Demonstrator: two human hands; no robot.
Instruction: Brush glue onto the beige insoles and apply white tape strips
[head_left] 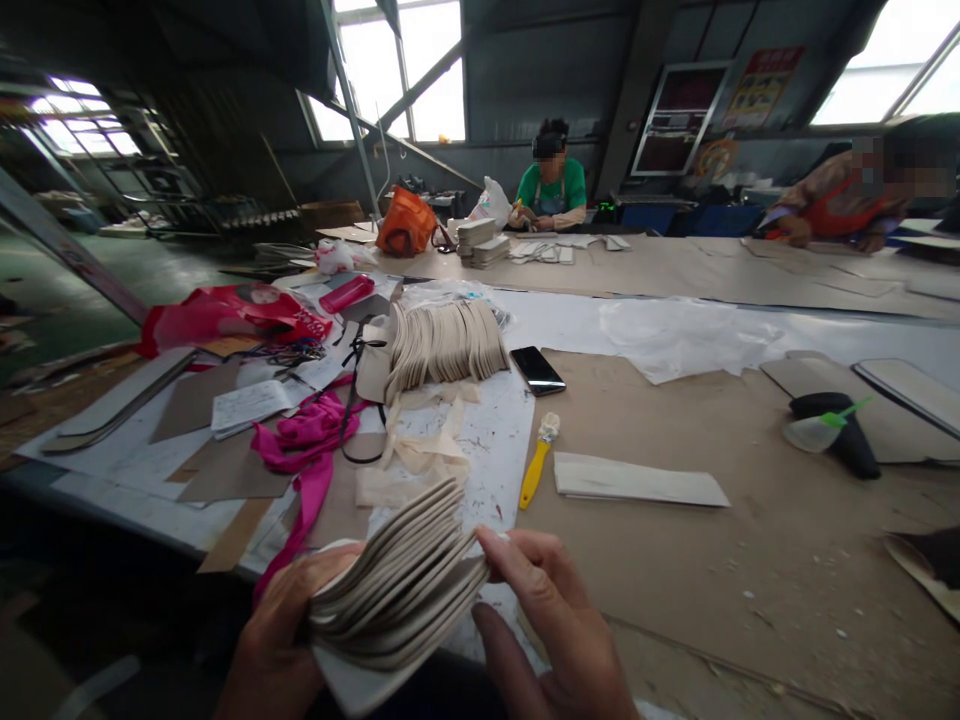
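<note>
A thick stack of pale grey-beige flat pieces with rounded edges (409,575) is held low in front of me, its layers bent and fanned apart. My left hand (289,625) is closed around the stack's left end, with part of the fingers hidden behind it. At the right end, my right hand (555,610) has its index fingertip on the layer edges and its thumb just below them. Beyond the hands lies a yellow-handled brush (537,465) with whitish bristles. Beside it is a folded pale strip (637,482).
A long row of similar pieces (450,345) stands behind, near a black phone (538,370). Magenta cloth (304,440), a notebook (249,405) and a red bag (232,315) crowd the left. At right lies a green-tipped container (814,430). Two people work across the table.
</note>
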